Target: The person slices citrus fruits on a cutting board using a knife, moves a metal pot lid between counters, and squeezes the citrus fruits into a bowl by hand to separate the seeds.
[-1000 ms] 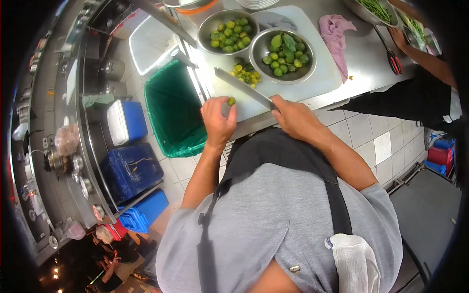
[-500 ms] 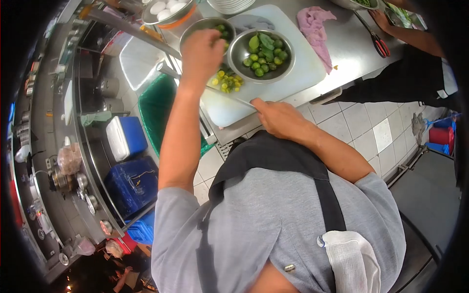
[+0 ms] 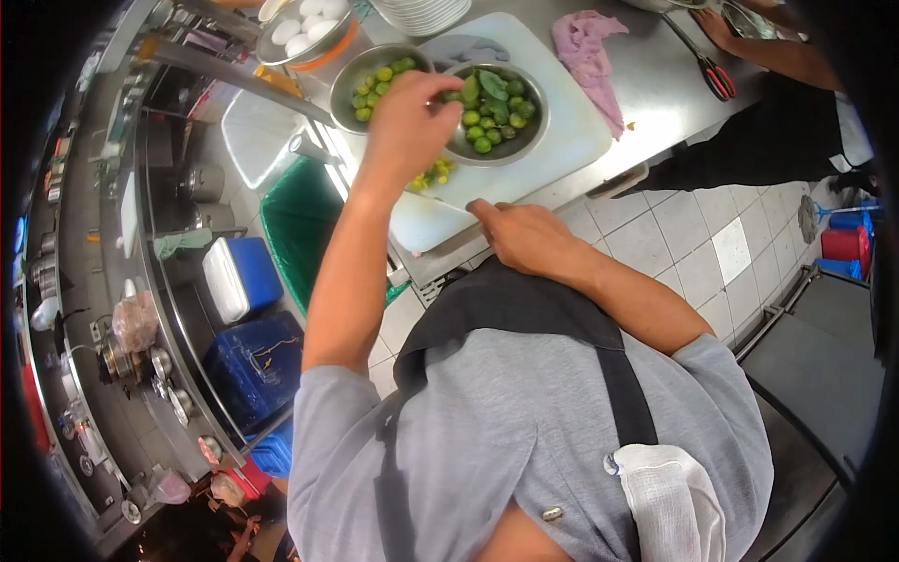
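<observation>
Holds left hand [image 3: 453, 99] half open at upper-centre lime bowl [image 3: 540, 140], cannot tell palm's contents; clenches right hand [image 3: 524, 236] on knife [image 3: 446, 200].

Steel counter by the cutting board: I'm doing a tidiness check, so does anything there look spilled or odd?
A small orange-brown scrap lies loose on the steel counter, near the pink cloth and off the cutting board. It looks dropped, but is too small to identify.
</observation>
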Action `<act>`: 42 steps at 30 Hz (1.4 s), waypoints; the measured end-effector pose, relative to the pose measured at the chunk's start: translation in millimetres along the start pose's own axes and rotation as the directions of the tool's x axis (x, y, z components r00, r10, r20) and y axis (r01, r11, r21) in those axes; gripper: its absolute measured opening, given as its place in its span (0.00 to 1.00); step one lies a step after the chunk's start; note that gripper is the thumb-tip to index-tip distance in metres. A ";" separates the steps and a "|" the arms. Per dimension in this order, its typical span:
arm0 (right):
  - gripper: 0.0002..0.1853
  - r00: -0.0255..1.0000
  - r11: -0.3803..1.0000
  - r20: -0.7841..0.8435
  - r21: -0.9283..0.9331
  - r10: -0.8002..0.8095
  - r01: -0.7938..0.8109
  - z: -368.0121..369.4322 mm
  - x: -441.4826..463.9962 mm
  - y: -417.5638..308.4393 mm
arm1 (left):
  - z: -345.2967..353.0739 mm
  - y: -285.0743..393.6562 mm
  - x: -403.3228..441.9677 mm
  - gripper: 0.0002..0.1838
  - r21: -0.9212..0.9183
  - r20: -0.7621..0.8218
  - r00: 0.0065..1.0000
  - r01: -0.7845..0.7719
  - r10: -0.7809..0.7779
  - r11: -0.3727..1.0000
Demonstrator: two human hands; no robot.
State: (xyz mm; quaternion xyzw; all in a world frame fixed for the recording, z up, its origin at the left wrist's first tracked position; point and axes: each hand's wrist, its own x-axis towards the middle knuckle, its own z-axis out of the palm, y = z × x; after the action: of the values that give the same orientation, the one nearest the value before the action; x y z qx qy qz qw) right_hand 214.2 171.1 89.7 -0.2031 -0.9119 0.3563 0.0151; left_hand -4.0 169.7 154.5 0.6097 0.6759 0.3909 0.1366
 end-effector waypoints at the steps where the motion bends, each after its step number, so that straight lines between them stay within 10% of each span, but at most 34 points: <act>1: 0.14 1.000 1.000 0.007 -0.003 0.001 -0.001 -1.8 -0.8 -1.4 | -13.8 8.5 -11.3 0.16 -0.150 -0.056 0.996 0.065 -0.074 0.987; 3: 0.15 1.000 1.000 0.026 -0.019 -0.008 0.008 -6.3 0.5 -3.2 | -38.5 6.5 -39.3 0.15 -0.399 -0.177 0.970 0.086 -0.169 0.913; 13: 0.16 0.976 0.999 0.220 0.054 -0.006 -0.006 -22.2 16.6 -5.2 | -59.5 -16.7 -171.0 0.13 -0.362 -0.404 0.812 0.281 -0.421 0.889; 19: 0.15 0.988 1.000 0.155 0.012 0.018 -0.020 -26.7 26.8 -10.3 | -21.8 -20.2 -189.0 0.18 -0.628 -0.424 0.786 0.102 -0.450 0.771; 30: 0.15 0.995 1.000 0.101 -0.026 0.017 -0.015 -16.3 18.8 -0.9 | 32.1 -82.6 -187.0 0.14 0.041 -0.402 0.885 0.272 -0.233 0.962; 42: 0.15 0.988 0.998 0.148 0.034 0.051 -0.057 -33.8 -6.7 -19.2 | 35.2 -82.4 -185.6 0.10 0.032 -0.459 0.866 0.238 -0.197 0.971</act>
State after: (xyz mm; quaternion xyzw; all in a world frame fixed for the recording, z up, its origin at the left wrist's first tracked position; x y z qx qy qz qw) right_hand 219.3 177.5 128.3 -0.2004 -0.8977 0.3880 -0.0581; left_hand 0.9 13.7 19.8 0.4272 0.7699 0.4740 -0.0081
